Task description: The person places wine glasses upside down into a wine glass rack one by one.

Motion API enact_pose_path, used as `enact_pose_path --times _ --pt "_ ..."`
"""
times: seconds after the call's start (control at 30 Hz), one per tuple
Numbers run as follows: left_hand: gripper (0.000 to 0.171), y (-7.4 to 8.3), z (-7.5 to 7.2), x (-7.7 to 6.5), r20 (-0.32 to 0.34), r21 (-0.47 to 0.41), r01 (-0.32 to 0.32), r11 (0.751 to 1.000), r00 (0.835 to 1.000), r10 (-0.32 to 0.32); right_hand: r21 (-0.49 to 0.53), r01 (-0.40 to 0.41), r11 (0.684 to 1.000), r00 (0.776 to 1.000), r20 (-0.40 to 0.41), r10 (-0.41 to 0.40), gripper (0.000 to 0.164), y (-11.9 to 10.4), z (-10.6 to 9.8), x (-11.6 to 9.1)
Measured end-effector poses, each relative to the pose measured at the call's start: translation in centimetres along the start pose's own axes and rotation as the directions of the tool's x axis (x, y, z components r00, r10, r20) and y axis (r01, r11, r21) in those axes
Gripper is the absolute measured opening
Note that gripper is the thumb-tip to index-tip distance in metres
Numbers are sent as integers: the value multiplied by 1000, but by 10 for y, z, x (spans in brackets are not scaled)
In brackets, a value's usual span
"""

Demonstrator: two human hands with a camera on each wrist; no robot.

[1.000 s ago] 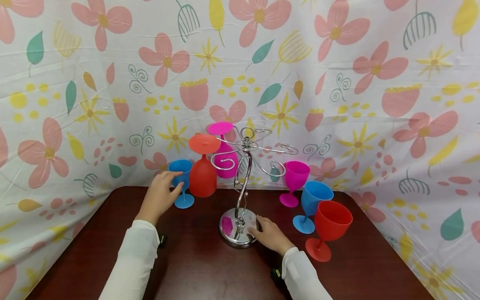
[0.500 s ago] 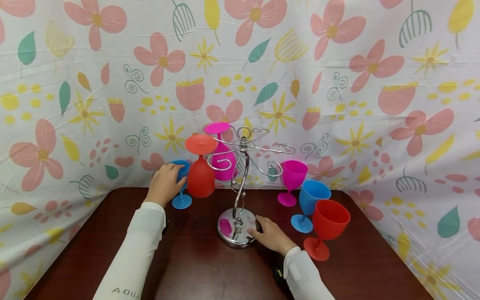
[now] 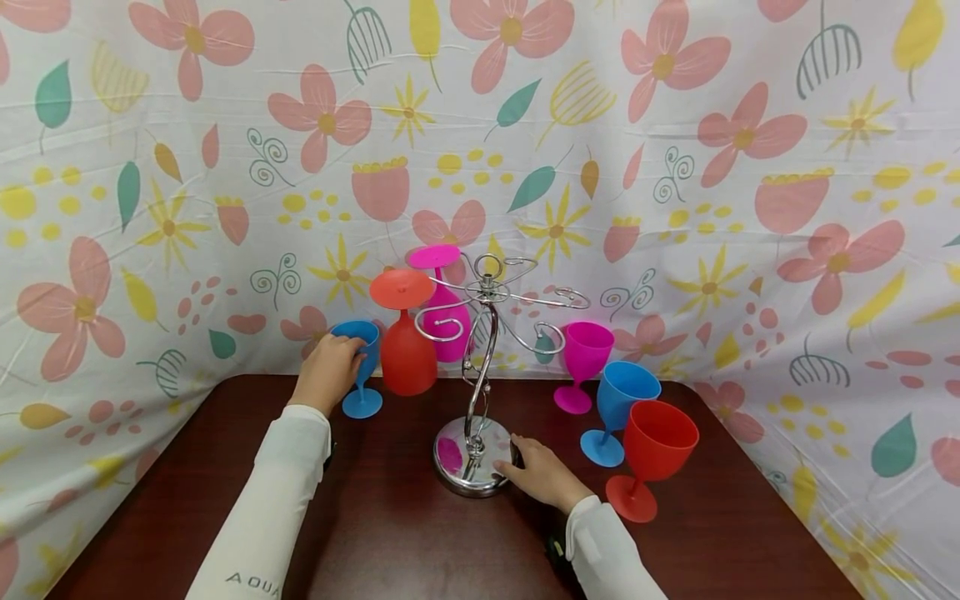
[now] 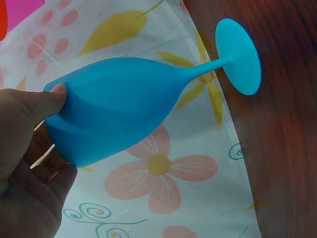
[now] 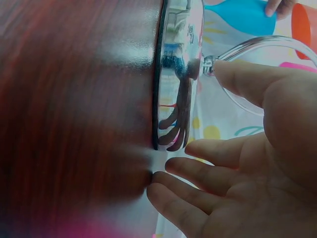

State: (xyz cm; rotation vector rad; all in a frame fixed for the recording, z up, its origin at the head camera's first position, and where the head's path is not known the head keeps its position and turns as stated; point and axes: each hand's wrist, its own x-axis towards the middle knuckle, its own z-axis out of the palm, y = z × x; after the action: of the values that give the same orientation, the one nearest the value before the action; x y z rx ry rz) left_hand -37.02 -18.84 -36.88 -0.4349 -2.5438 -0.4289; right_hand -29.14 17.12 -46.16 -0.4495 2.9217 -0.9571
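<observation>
**Across a dark wood-grain table [image 3: 405, 542], smooth goblets flank a curling chrome rack [image 3: 492, 333]**

At the far left edge, a left hand [image 3: 326, 371] in an off-white sleeve [image 3: 255, 517] pinches a blue goblet [image 4: 124, 104] near its rim, thumb against the outside of the bowl. The goblet stands upright on its round foot near the back of the table, its matte, plastic-looking bowl narrowing to a thin stem.

Just beside it, an orange-red goblet [image 3: 408, 358] hangs upside down from the rack, its flat disc of a foot uppermost. Behind that, a magenta goblet [image 3: 446, 321] hangs likewise.

At the middle rises the rack: shiny bent rods, scrolled tips, a ring on top and a round, mirror-bright base [image 3: 459, 483] flat on the wood. To the base's right edge comes a right hand [image 3: 543, 475], fingers spread apart, thumb reaching over the polished plate; whether the fingertips press on it cannot be told.

Farther right, three goblets stand upright, mouths up: magenta at the back [image 3: 587, 354], blue in the middle [image 3: 628, 396], red in front [image 3: 660, 442]. Behind everything hangs a creased white cloth [image 3: 300, 42] of pastel flowers and leaves.
</observation>
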Motion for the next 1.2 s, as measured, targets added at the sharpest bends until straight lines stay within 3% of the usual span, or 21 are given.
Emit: enact_pose_path --times 0.27,0.53,0.87,1.2 --pt "24 -1 0 -5 -11 2 14 1000 1000 -14 1 -16 1000 1000 2 16 73 -1 1 -2" --pt "22 -4 -17 -22 -113 0 36 999 993 -36 -7 -23 1000 1000 8 23 75 1 1 0" --pt "28 -2 -48 -57 -99 -25 118 993 988 -119 -4 -35 999 999 11 35 76 4 3 0" --pt "29 7 -61 -95 -155 -72 129 989 978 -139 0 -39 999 999 16 39 76 7 1 -1"
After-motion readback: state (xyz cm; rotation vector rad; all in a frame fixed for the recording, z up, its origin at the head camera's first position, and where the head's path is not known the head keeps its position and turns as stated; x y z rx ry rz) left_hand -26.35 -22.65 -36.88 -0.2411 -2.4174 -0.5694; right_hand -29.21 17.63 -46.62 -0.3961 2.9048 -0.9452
